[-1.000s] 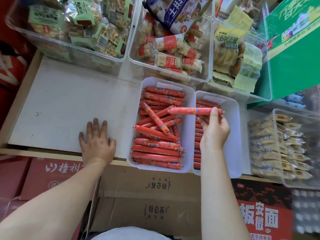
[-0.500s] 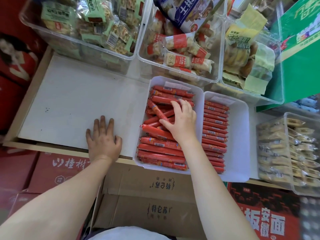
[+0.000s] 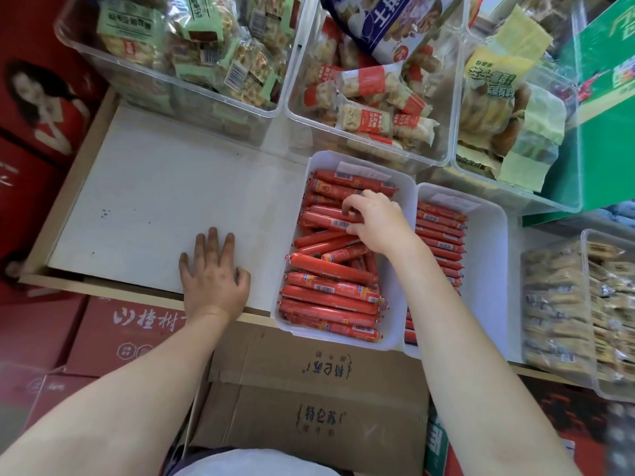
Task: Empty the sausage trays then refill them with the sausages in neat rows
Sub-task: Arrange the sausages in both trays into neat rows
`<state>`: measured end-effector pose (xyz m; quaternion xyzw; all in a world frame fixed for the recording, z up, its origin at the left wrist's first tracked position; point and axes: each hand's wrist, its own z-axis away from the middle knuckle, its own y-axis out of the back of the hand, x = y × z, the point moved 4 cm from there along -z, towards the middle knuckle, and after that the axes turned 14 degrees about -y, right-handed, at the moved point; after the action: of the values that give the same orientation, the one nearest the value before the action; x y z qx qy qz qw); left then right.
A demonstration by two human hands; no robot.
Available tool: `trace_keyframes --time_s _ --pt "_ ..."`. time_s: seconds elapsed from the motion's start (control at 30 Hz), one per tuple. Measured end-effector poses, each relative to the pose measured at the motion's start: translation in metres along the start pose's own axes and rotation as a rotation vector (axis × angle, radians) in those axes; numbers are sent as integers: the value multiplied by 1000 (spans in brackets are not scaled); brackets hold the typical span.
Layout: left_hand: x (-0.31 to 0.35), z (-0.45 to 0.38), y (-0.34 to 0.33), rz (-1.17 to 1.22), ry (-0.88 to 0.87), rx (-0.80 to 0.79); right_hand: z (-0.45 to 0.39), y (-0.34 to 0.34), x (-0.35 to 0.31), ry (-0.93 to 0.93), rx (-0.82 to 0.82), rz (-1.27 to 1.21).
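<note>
Two white trays stand side by side on the white shelf. The left tray [image 3: 402,269] holds a loose pile of red sausages [image 3: 330,269], some lying crooked. The right tray [image 3: 491,269] has thinner red sausages [image 3: 441,231] in one neat row along its left side. My right hand [image 3: 374,221] reaches into the left tray, its fingers curled round a sausage [image 3: 326,219] in the upper part of the pile. My left hand [image 3: 214,273] rests flat on the shelf, just left of the left tray.
Clear bins of wrapped snacks [image 3: 371,97] stand behind the trays, and another clear bin [image 3: 584,304] stands at the right. A green carton [image 3: 608,108] sits at the back right. Brown cardboard boxes [image 3: 309,389] and red cartons [image 3: 113,334] lie below the shelf edge.
My right hand set a sausage in the right tray, then moved left into the left tray and took hold of a sausage there. My left hand has stayed flat on the shelf.
</note>
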<state>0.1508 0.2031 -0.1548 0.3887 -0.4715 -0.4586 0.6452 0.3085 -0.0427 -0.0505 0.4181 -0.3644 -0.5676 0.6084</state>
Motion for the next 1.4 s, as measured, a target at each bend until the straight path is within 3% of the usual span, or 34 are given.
trace_keyframes --time_s 0.13,0.27,0.43,0.57,0.63,0.7,0.8,1.17,1.4 --pt "0 0 0 -2 -3 -2 1 -3 -4 0 203 -37" --pt "0 -1 0 -11 -3 -4 11 -21 -2 -19 269 -88" --pt "0 0 0 -16 2 -7 24 -33 5 -149 476 -132" --pt "0 0 0 -10 -2 -6 40 -36 -7 -79 554 -251" --pt "0 1 0 -12 -3 -8 45 -32 -2 3 455 -343" --pt "0 1 0 -12 -2 -12 48 -31 8 17 167 -377" --pt "0 0 0 -13 -3 -11 46 -31 20 -26 -40 -245" --pt "0 0 0 -4 6 -14 34 -37 7 -132 -32 22" --pt "1 0 1 2 9 -14 24 -30 4 -131 -118 -80"
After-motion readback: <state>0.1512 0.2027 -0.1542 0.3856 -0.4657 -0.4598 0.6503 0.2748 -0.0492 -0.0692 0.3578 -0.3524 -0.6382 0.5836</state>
